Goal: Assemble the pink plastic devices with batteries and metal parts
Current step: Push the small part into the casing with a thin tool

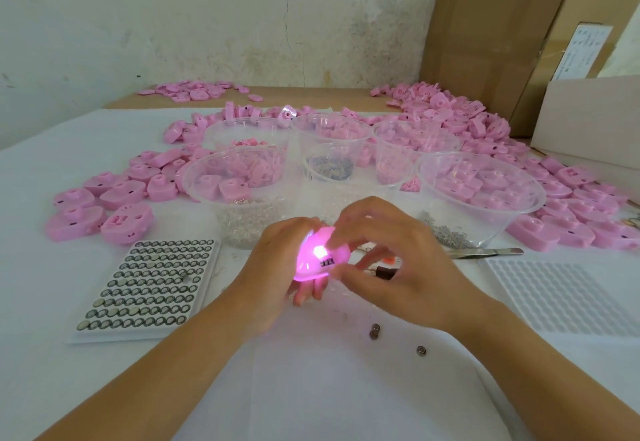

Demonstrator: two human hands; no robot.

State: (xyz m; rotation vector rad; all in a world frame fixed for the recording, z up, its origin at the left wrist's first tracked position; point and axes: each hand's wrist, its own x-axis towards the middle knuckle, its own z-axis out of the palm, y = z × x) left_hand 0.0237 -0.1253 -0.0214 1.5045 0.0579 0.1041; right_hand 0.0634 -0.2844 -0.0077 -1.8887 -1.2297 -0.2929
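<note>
A pink plastic device (317,255) glows brightly from inside, held above the white table between both hands. My left hand (277,267) cups it from the left and underneath, fingers curled round it. My right hand (384,260) pinches its right side with thumb and fingertips. A row of small batteries shows in the device's open face. A tray of button batteries (145,285) lies to the left. Three loose button batteries (374,331) lie on the cloth in front of my right hand.
Clear plastic bowls (485,195) hold pink shells, pink small parts and metal springs. Heaps of pink devices (104,205) spread left, right and behind. Tweezers (488,252) and an empty white tray (561,298) lie right. Cardboard boxes (502,42) stand at the back right.
</note>
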